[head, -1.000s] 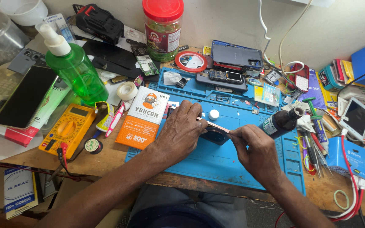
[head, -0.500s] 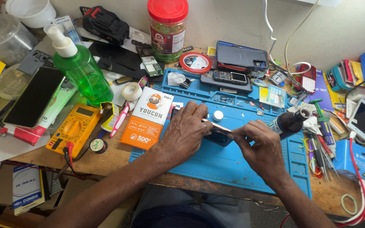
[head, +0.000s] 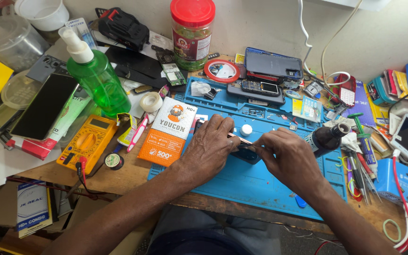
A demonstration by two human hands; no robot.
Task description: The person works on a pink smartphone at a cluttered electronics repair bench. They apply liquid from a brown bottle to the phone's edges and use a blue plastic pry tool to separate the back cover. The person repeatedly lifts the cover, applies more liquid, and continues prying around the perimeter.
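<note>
On a blue work mat [head: 260, 184] both my hands close around a small dark phone [head: 246, 152] held on edge. My left hand [head: 211, 146] grips its left end from above, fingers curled over the top. My right hand [head: 286, 158] pinches its right end, thumb and fingertips at the pinkish edge. Most of the phone is hidden under my fingers. Whether a tool sits between my right fingers cannot be made out.
An orange and white box [head: 168, 132] lies left of my hands, with a yellow multimeter [head: 87, 141], green spray bottle [head: 95, 75] and black phone [head: 43, 106] further left. A brown bottle [head: 327, 137], screwdrivers [head: 360, 165] and phones [head: 272, 63] crowd the right and back. A red-lidded jar [head: 192, 33] stands behind.
The view has shifted slightly; both hands stay on the small phone, my right fingers working a little closer along its edge.
</note>
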